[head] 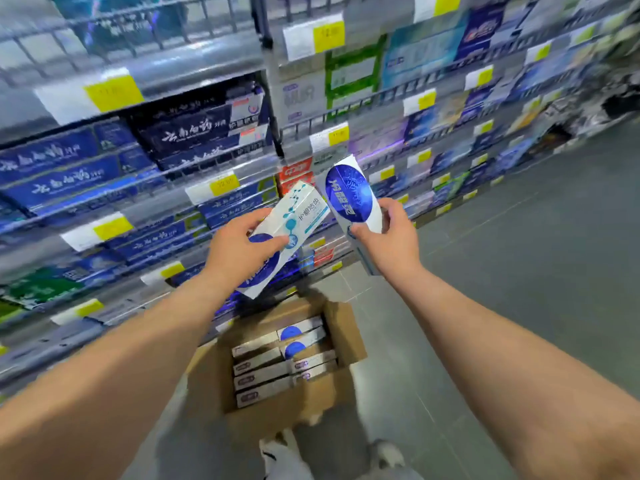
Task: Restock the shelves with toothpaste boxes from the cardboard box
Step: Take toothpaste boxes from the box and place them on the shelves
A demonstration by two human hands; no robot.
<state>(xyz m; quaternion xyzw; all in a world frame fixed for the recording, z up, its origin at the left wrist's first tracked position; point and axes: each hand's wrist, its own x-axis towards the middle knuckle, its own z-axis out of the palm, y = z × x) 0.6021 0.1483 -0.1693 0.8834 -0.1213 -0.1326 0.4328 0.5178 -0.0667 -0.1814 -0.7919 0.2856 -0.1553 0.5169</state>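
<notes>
In the head view there are two hands and each holds one toothpaste box, so two boxes are in the air. The left grip (pixel 239 252) is clamped on the left toothpaste box (pixel 304 213), with the thumb on the upper face and the fingers curled under it. This box is long and white, with a teal pattern of dots and lines and a dark blue round mark at its near end. It lies tilted, and its far end points up and to the right, toward the shelves (pixel 194 168).

The right grip (pixel 391 244) is clamped on the right toothpaste box (pixel 349 192), pinching its lower part between thumb and fingers. This box stands almost upright and shows a big blue oval on a white face. The top ends of the two boxes are just beside each other; I cannot tell if they touch.

Under the hands, one open cardboard box (pixel 343 330) stands on the floor (pixel 519 271), near the foot of the shelves. Inside it I count about eight more white boxes in two stacks. The shelves are blurred, with many blue packs and yellow price tags (pixel 114 91).
</notes>
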